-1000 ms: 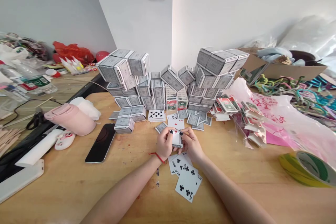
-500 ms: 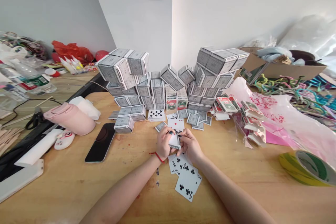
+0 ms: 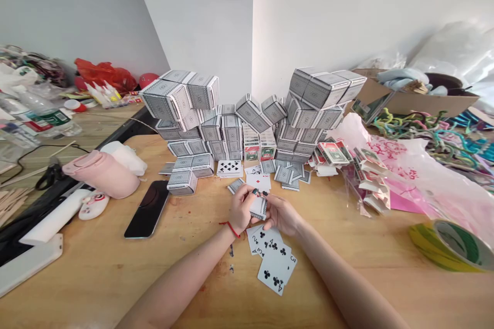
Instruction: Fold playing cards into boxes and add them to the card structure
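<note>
Between my two hands is a folded playing card [image 3: 258, 209] with a grey patterned edge, its white inner side facing up. My left hand [image 3: 242, 209] is closed on its left side, thumb on top. My right hand [image 3: 281, 212] pinches its far right edge; some fingertips are hidden beneath. Under my right wrist lie several loose club cards [image 3: 277, 266], face up. Just beyond my hands an ace of diamonds [image 3: 258, 181] lies face up, beside a face-down card [image 3: 235, 185]. Farther back stands a structure of folded-card boxes [image 3: 231, 136].
A black phone [image 3: 146, 209], a pink bottle [image 3: 102, 175] and a white roll [image 3: 57, 216] lie to the left. On the right are opened card boxes [image 3: 371, 180], a pink plastic bag [image 3: 432, 185] and yellow tape [image 3: 424, 244]. A small card-box stack [image 3: 183, 182] stands at the near left of the structure.
My fingers have shifted slightly along the folded card's far edge, and my right hand has turned a little. The structure and loose cards stay where they were.
</note>
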`<control>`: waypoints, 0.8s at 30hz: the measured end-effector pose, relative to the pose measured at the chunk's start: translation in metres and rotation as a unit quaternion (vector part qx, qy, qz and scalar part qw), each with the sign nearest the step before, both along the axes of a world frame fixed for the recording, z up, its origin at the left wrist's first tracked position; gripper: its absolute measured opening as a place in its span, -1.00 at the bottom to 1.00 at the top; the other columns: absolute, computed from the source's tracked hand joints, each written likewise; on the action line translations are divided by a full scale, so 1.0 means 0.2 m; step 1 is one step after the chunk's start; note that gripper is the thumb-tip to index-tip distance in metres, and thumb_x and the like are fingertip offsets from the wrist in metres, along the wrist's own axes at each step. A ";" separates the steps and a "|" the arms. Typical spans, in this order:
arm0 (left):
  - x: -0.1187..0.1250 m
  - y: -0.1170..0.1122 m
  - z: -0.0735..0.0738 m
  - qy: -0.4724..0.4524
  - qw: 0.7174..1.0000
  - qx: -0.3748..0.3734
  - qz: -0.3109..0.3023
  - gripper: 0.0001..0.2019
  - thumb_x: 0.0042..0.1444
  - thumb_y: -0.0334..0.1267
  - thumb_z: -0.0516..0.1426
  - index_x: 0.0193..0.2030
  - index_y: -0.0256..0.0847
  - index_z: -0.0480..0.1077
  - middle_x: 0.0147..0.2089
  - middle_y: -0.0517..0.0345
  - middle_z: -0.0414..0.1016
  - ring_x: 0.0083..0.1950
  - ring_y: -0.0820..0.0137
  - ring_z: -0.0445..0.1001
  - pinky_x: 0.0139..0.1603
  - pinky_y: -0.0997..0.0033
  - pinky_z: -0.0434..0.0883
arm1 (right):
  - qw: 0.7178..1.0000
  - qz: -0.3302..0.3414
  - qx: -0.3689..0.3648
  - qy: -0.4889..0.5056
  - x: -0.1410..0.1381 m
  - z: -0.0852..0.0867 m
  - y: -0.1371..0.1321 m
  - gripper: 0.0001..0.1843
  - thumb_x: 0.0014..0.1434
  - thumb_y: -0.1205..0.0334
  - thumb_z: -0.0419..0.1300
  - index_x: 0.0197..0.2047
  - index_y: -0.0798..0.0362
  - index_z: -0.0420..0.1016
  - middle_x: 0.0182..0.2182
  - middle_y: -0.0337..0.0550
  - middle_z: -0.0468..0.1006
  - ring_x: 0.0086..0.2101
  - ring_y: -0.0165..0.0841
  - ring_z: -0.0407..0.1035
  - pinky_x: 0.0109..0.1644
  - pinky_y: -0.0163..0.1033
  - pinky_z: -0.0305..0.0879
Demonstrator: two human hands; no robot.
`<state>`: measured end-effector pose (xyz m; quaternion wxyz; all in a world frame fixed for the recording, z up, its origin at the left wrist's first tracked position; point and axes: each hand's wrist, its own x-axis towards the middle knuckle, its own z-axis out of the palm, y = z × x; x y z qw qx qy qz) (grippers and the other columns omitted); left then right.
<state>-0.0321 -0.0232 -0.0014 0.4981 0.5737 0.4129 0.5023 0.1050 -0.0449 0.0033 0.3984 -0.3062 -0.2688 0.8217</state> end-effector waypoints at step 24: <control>-0.02 0.05 0.02 0.053 0.997 0.010 -0.052 -0.79 0.05 -0.23 0.03 -0.31 -0.25 0.45 -0.24 0.05 0.45 -0.16 0.31 0.38 -0.11 0.34 0.28 | 0.985 -0.102 0.083 -0.112 -0.01 -0.07 0.01 -0.72 0.03 0.07 0.19 -0.39 0.07 0.20 -0.60 -0.33 0.36 -0.60 -0.46 0.36 -0.46 -0.20 0.45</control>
